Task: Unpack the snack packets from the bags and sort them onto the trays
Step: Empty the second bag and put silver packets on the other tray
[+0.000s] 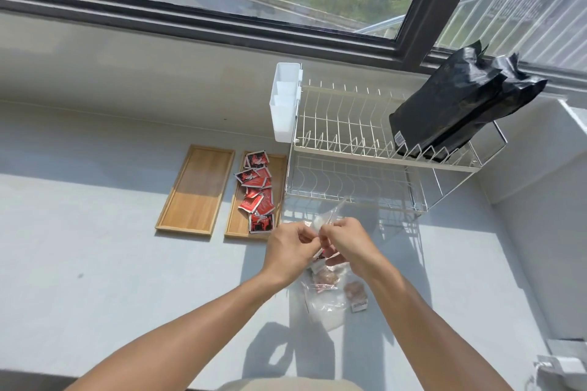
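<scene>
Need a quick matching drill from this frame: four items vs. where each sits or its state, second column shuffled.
Items:
1. red packets
2. black bags
3. left tray
4. clear bag

Places/states:
A. upper tier of the wire rack
B. bare
C. on the right tray
D. held by the left hand and the right hand

Pairs: 1-C, 2-A, 3-B, 4-D

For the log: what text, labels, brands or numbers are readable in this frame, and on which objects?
Nothing can be read.
Red and black packets on the right tray: printed graphics, too blurred to read.
Black bags in the rack: white barcode sticker, too small to read.
Clear packet on the counter: dark label strip, illegible.
</scene>
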